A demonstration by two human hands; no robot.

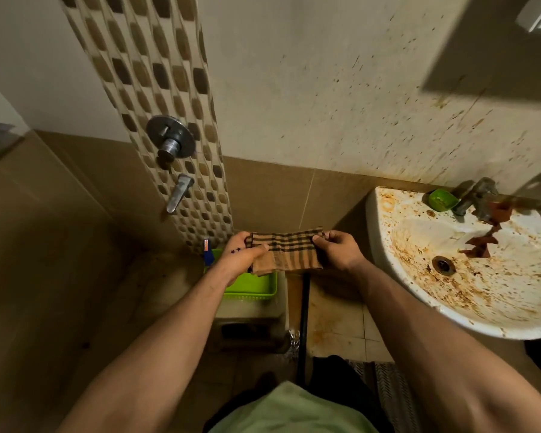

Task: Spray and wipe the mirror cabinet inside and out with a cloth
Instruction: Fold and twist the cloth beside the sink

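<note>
A tan checked cloth (286,251) is stretched between both hands in front of me, above the floor. My left hand (242,254) pinches its left edge, thumb on top. My right hand (336,250) grips its right edge with curled fingers. The lower corner of the mirror cabinet (536,12) shows at the top right, casting a dark shadow on the wall below it. A blue spray bottle (208,253) stands in a green basket (253,287) just left of my left wrist, only its top visible.
A white wash basin (450,304) stained with brown spatter sits at right, with a tap (478,196), a green soap dish (441,200) and a red rag (481,242). A shower valve (170,139) and spout (178,193) are on the tiled strip at left.
</note>
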